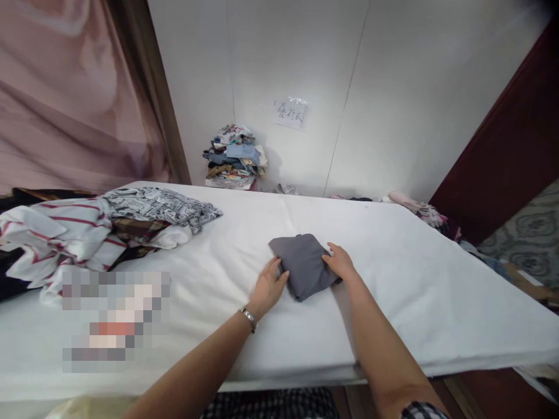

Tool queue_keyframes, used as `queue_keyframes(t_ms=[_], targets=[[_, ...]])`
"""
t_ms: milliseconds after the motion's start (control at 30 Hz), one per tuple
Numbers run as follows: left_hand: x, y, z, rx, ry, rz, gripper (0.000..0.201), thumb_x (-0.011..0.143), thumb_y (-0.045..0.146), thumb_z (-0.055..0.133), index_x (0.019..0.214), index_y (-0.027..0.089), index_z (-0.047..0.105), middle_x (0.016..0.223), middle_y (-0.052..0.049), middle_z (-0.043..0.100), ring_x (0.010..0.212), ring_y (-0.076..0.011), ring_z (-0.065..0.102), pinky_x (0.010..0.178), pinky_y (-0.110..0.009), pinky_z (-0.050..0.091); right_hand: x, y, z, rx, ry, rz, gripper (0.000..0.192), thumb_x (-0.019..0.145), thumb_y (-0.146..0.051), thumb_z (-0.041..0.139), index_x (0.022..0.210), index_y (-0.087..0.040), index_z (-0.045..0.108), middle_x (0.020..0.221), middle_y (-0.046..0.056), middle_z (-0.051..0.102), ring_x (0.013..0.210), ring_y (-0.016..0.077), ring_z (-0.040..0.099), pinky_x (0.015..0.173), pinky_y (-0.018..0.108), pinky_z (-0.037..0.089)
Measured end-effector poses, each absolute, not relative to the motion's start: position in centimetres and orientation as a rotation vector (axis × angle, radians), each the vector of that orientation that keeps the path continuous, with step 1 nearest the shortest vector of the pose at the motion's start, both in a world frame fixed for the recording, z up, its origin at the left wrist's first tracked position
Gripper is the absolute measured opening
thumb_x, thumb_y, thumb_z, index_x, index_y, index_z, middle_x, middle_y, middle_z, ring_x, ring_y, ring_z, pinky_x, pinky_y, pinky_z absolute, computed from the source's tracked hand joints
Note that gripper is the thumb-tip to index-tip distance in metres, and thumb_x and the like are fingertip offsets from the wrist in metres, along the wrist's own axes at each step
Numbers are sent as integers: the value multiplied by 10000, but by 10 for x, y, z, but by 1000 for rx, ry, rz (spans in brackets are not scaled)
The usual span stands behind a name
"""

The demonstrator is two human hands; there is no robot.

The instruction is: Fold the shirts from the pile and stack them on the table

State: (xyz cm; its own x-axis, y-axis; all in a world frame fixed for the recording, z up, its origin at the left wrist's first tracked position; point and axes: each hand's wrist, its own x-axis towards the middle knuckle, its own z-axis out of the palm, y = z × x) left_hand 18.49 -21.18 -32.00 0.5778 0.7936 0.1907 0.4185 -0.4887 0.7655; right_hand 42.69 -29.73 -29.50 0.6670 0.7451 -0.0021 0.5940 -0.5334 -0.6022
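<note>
Our left hand (267,287) and right hand (339,262) rest flat, grip released, against either edge of the folded grey garment (303,264) lying mid-worktop (393,279), well apart from the clothes heap (109,224).

A gray cloth (303,265) is folded into a small flat bundle, lying in the middle of the frame.

Folded cloth (303,265) between hands, on table (393,279)
</note>
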Motion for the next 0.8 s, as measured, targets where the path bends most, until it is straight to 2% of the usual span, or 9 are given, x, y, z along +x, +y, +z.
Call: queue_keyframes(t_ms=[133,233,300,400,533,667,800], targets=[[182,-217,-324,2203,919,763,481,908,353,487,1318,109,549,1449,-162,519,1358,-256,466,1180,-423,328,427,-294,-290,-2370,-973,417,598,863,-444,592,1367,-127,542,1251,177,643,1203,314,575,1024,399,414],[182,-220,-323,2207,925,764,534,907,394,495,1349,94,521,1423,-172,541,1335,-270,489,1158,-430,359,427,-287,-284,-2287,-933,489,506,791,-425,697,1202,-135,642,1238,179,654,1216,330,566,1010,390,433],[181,-221,-322,2198,931,764,549,902,403,501,1358,98,511,1411,-170,552,1317,-278,505,1143,-441,374,427,-284,-277,-2188,-849,668,432,743,-416,753,1063,-134,680,1169,183,685,1131,333,619,934,385,490],[180,-219,-323,2162,935,784,537,901,403,494,1355,117,511,1387,-159,574,1289,-276,531,1122,-450,396,425,-284,-265,-1998,-599,1099,382,767,-453,741,956,-126,679,1006,158,734,926,280,697,800,360,557],[178,-218,-323,2087,950,800,514,903,414,488,1342,148,525,1372,-146,591,1276,-271,545,1101,-446,414,424,-288,-257,-1742,-332,1433,364,846,-473,662,990,-139,671,905,92,751,814,209,714,767,325,585],[176,-216,-322,1987,982,793,495,897,429,505,1333,197,537,1365,-121,604,1259,-264,564,1082,-438,432,422,-297,-259,-1594,-291,1537,298,872,-384,624,1013,-123,661,842,69,749,750,189,710,751,318,590],[175,-208,-326,1880,1014,773,528,869,506,505,1312,223,552,1305,-115,646,1180,-273,620,1033,-445,475,412,-309,-261,-1454,-342,1550,191,849,-211,585,995,-117,665,814,63,746,715,160,700,767,277,573]])
